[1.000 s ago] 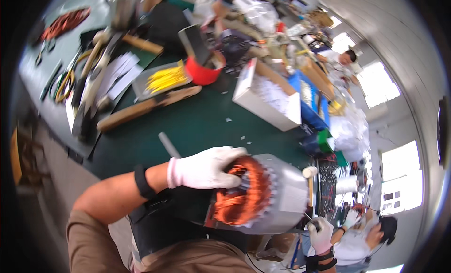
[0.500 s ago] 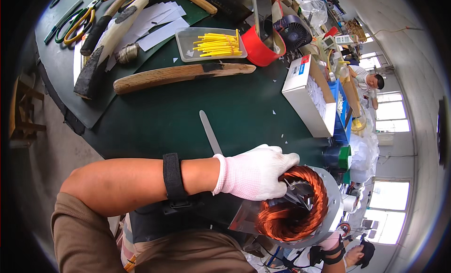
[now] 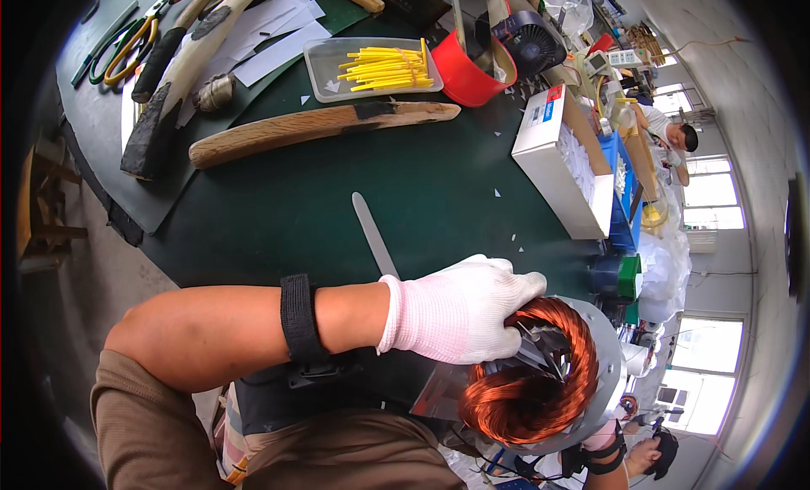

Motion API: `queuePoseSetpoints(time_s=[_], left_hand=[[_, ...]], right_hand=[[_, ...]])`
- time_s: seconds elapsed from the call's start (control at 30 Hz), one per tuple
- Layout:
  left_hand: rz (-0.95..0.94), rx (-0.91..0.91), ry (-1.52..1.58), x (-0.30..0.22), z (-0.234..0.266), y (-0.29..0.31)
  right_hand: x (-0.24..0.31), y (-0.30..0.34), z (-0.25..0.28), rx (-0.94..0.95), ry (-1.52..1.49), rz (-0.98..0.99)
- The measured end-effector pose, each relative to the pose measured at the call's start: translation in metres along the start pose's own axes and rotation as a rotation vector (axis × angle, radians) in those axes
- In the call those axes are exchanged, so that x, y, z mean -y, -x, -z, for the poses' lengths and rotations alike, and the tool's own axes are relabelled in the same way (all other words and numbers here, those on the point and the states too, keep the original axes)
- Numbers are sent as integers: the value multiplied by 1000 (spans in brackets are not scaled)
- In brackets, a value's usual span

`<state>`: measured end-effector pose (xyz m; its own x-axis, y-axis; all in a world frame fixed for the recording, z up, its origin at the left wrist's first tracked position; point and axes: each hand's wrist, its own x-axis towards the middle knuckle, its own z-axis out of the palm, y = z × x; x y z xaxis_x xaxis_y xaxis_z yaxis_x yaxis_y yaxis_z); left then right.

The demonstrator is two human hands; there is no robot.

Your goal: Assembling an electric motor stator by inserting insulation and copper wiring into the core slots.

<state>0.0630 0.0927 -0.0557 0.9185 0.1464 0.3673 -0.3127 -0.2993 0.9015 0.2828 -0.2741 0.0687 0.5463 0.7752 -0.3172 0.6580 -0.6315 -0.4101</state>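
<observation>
A motor stator (image 3: 609, 380), with a thick ring of copper windings (image 3: 584, 342) in a grey metal housing, stands at the near right. My left hand (image 3: 468, 308), in a white knit glove, is closed on the left edge of the windings, its thumb by the bore. Dark and clear strips (image 3: 548, 346) stick up inside the ring. Partly hidden behind the stator, my gloved right hand (image 3: 601, 438) is at the housing's lower right side; its fingers do not show. A flat grey blade-like strip (image 3: 373, 232) lies on the green bench just beyond my left wrist.
On the bench lie a curved wooden bar (image 3: 321, 131), a tray (image 3: 314, 76) of yellow sticks, a red container (image 3: 460, 76), a mallet (image 3: 181, 85) and scissors (image 3: 135, 47). A white box (image 3: 540, 157) stands at right. Two other people are farther right.
The view has shifted slightly, so the bench items sit a little farther up and left. Both hands stay at the stator, and the left one keeps its hold on the windings.
</observation>
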Motion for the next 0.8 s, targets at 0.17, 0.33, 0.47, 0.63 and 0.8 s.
queuePoseSetpoints(time_s=[0.17,0.33,0.47,0.63,0.8], left_hand=[[3,16,6,0,1,-2],[15,23,6,1,3,-1],[-27,-19,52,5,1,-2],[8,42,132,-3,13,0],[105,167,236,-11,25,-9]], right_hand=[[6,-8,-1,34,12,8],[1,3,6,55,25,5],[29,-11,0,51,32,10],[71,-18,-11,7,41,47],[83,-24,-5,-64,362,219]])
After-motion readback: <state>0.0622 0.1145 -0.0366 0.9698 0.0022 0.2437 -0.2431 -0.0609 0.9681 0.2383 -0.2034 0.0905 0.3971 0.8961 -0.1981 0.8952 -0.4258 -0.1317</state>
